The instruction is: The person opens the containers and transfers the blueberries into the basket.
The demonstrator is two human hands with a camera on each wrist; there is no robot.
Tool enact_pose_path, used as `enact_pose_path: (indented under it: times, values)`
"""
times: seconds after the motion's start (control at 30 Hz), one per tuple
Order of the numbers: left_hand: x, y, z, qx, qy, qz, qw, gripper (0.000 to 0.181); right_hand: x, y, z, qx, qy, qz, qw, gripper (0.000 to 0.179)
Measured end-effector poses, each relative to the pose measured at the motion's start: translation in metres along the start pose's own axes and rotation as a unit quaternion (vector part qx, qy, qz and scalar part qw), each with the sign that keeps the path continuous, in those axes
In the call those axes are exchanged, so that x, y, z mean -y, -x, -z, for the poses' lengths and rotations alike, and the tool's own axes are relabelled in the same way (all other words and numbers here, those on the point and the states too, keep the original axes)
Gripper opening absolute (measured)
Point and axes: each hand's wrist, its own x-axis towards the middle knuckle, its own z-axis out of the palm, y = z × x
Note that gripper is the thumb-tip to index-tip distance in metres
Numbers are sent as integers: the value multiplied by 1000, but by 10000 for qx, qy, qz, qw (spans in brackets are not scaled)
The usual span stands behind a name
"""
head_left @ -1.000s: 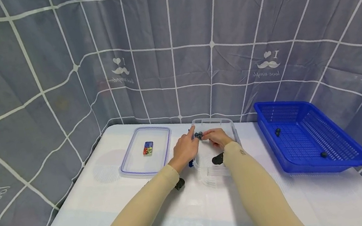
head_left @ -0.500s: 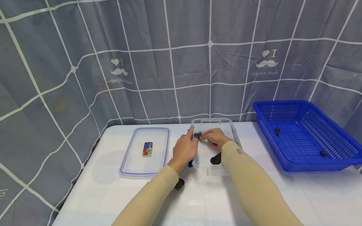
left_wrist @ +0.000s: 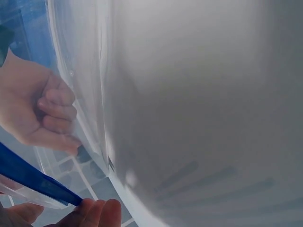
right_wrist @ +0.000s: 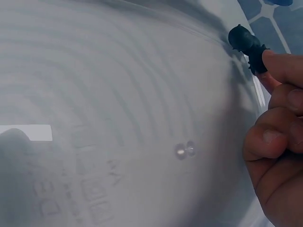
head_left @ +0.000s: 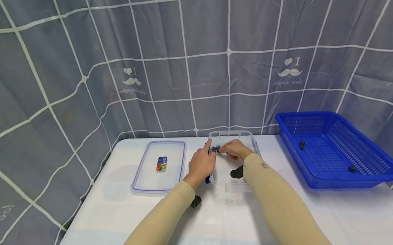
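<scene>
In the head view my left hand (head_left: 202, 163) grips the near-left wall of a clear plastic box (head_left: 222, 177), its index finger extended along the rim. The left wrist view shows its fingers (left_wrist: 109, 213) at the box's blue latch (left_wrist: 38, 179). My right hand (head_left: 235, 149) reaches inside the box and pinches a small cluster of dark, blueberry-like balls (right_wrist: 244, 40) between thumb and forefinger. Its other fingers are curled in. The cluster (head_left: 216, 149) is held close to the left wall, right by my left fingers.
A clear lid (head_left: 143, 175) with a blue seal lies left of the box, bearing a colourful label (head_left: 162, 164). At right stands a blue mesh basket (head_left: 357, 182) with dark berry-like pieces (head_left: 301, 144) inside. A grey gridded curtain (head_left: 208, 71) hangs behind the table.
Both hands stay at the box with almost no movement; the cluster turns slightly at the right fingertips. The head view tilts up a little.
</scene>
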Motion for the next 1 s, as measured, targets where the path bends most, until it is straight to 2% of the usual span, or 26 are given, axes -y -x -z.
enact_pose_path:
  times: [0.17,0.53,0.77,1.0]
  values:
    - [1,2,-1,-40,26,-13,10000,55,2,-2,7,167,170,140,9996,26]
    - [-1,3,1,-22,21,-27,10000,55,32,7,31,494,576,715,9945,29]
    - [-2,5,3,-74,73,-24,9999,54,49,26,46,721,730,1088,9887,37]
    - [0,5,2,-56,83,-35,9999,55,56,44,69,675,831,1254,9863,40]
